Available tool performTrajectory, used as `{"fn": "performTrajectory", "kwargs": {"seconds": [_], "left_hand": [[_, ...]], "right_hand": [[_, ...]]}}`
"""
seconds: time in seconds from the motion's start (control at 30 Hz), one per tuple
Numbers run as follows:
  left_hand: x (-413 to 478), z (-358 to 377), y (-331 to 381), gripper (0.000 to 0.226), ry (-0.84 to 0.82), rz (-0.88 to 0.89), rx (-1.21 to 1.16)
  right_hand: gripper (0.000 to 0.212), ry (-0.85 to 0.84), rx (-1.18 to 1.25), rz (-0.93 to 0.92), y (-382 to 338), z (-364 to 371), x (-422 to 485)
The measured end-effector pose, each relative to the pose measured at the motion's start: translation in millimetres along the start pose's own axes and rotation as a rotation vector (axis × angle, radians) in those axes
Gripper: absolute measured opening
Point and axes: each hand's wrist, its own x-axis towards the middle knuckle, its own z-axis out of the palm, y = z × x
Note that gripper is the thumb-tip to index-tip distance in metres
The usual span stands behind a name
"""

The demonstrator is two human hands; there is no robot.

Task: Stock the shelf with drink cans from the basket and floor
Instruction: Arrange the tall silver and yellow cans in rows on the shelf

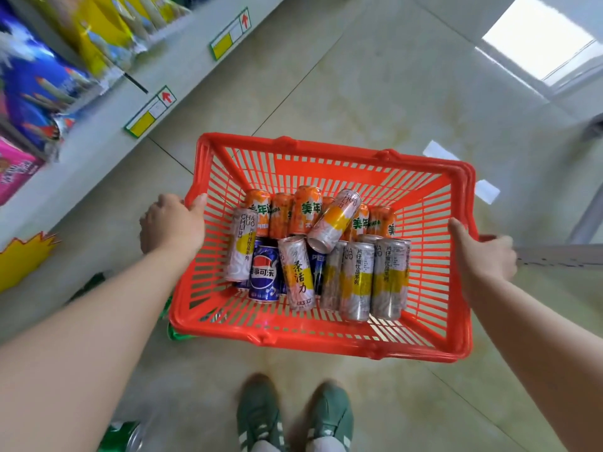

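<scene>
Bright, even daylight is filling the scene. A window is reflecting as white glare on the glossy floor [538, 44]. Motion blur is smearing the shelf packages [49, 76]; wide-angle distortion is bending the edges.

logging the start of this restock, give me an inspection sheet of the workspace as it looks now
surface: pale tiled floor, glossy.
job's things: red basket with orange cans, blue cans and silver-yellow cans lying loose; green can on floor.
clutter: white paper scraps.
hands: left hand and right hand each grip a basket side rim.
cables: nothing seen.
surroundings: shelf on left with price tags, snack bags; green shoes.
</scene>
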Motion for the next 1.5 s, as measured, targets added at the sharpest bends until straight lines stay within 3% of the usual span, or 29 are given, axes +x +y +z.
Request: {"fn": "performTrajectory", "kwargs": {"seconds": [0.1, 0.13, 0.2, 0.27, 0.33, 0.4, 0.47, 0.7, 0.8, 0.87, 1.0, 1.2, 1.33, 1.5], "left_hand": [[-30, -5, 15, 0.038, 0.302, 0.349, -0.094], [-39, -5, 23, 0.035, 0.249, 0.437, -0.194], [-51, 3, 39, 0.035, -0.148, 0.398, -0.398], [-58, 19, 47, 0.042, -0.534, 0.256, -0.494], [-58, 43, 45, 0.056, -0.652, 0.188, -0.494], [-54, 63, 40, 0.071, -0.659, 0.155, -0.448], [-45, 79, 35, 0.081, -0.643, 0.162, -0.351], [-33, 110, 23, 0.100, -0.639, 0.363, 0.136], [-40, 120, 27, 0.101, -0.587, 0.353, 0.220], [-40, 128, 30, 0.100, -0.558, 0.336, 0.235], [-33, 131, 32, 0.094, -0.560, 0.268, 0.122], [-45, 113, 23, 0.075, -0.489, 0.331, -0.206], [-41, 72, 29, 0.066, -0.513, 0.301, -0.503], [-34, 0, 35, 0.058, -0.491, 0.325, -0.576]], "right_hand": [[0.043, 0.184, -0.077, -0.441, -11, 4, -20], [0.035, 0.147, -0.023, -0.586, -15, 9, -27], [0.022, -0.043, 0.064, -0.715, -24, 21, -41], [0.024, -0.276, 0.024, -0.675, -30, 44, -46], [0.040, -0.424, -0.057, -0.607, -33, 70, -43], [0.054, -0.466, -0.113, -0.566, -33, 96, -36], [0.055, -0.459, -0.172, -0.539, -37, 112, -29], [0.076, -0.522, -0.354, -0.413, -61, 145, -23], [0.081, -0.595, -0.295, -0.317, -69, 158, -15], [0.073, -0.676, -0.187, -0.184, -72, 163, -14], [0.054, -0.650, -0.141, -0.171, -67, 168, -13], [0.049, -0.679, 0.068, -0.143, -61, 135, -14], [0.048, -0.708, 0.088, -0.219, -69, 93, -24], [0.048, -0.807, 0.151, -0.242, -81, 30, -53]]}}
